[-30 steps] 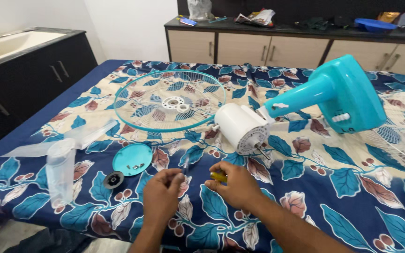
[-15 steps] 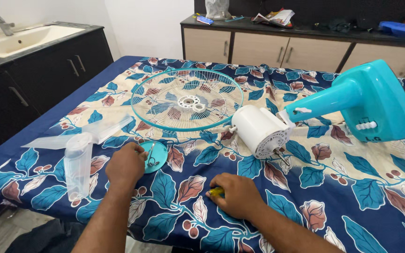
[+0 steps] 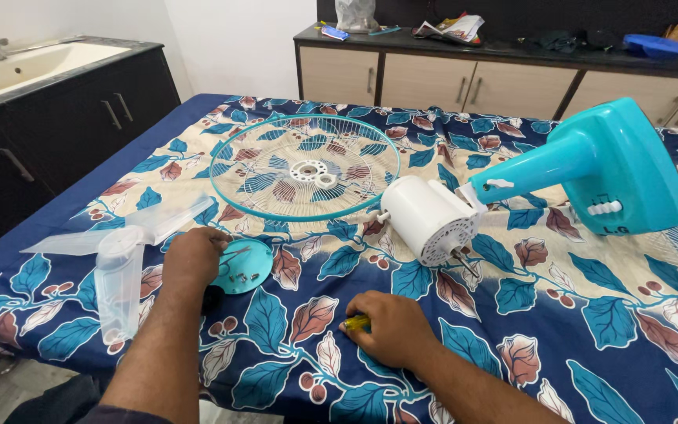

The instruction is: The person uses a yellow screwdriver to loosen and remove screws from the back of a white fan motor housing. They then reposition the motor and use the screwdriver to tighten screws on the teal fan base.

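Left hand point(image 3: 194, 257) palm down, right hand point(image 3: 392, 330) fingers curled shut

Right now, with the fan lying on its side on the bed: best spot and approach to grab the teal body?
Judging by pose, grip the teal fan body at its narrow neck, between the wide base and the white motor housing. Come from above: the neck lies nearly level and bare, slim enough to wrap. Avoid the motor end, where the shaft sticks out toward the right hand.

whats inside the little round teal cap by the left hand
The round teal plastic cap lies open side up on the blue floral cloth and holds a few small dark screws. The left hand covers its left edge, so anything there is hidden.
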